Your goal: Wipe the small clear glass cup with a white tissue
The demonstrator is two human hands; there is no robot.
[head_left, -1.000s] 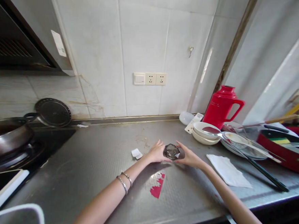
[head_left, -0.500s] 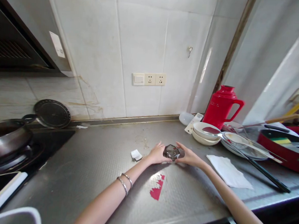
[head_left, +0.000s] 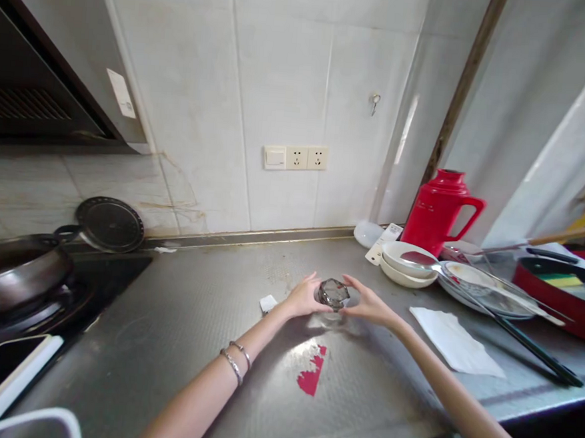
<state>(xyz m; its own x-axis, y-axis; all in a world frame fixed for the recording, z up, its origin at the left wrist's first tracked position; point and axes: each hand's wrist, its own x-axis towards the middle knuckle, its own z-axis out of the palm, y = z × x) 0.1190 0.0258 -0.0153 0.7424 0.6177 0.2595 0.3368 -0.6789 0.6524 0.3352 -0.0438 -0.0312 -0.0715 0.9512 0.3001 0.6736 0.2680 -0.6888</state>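
A small dark, see-through, faceted glass dish [head_left: 334,293] is between my two hands over the metal counter [head_left: 193,345]. My left hand [head_left: 305,296] grips its left side, fingers behind and thumb in front. From the right, my right hand [head_left: 365,301] holds it the same way. A pale reflection shows on the counter just below the dish, which seems slightly raised. Nearer to me lies a torn red patch [head_left: 313,374]. A small folded white paper [head_left: 267,303] sits beyond my left wrist, partly hidden by it.
At right are stacked white bowls [head_left: 408,277], a red thermos [head_left: 438,212], a white napkin [head_left: 457,340], a black-handled ladle [head_left: 534,349] and a red pan [head_left: 557,307]. To the left, a pot [head_left: 22,277] is on the stove, with a white-edged device [head_left: 21,373] nearer me.
Both hands and the glass dish have shifted slightly left and away from me, apparently upward, and a reflection now shows beneath it. The camera view has turned slightly left.
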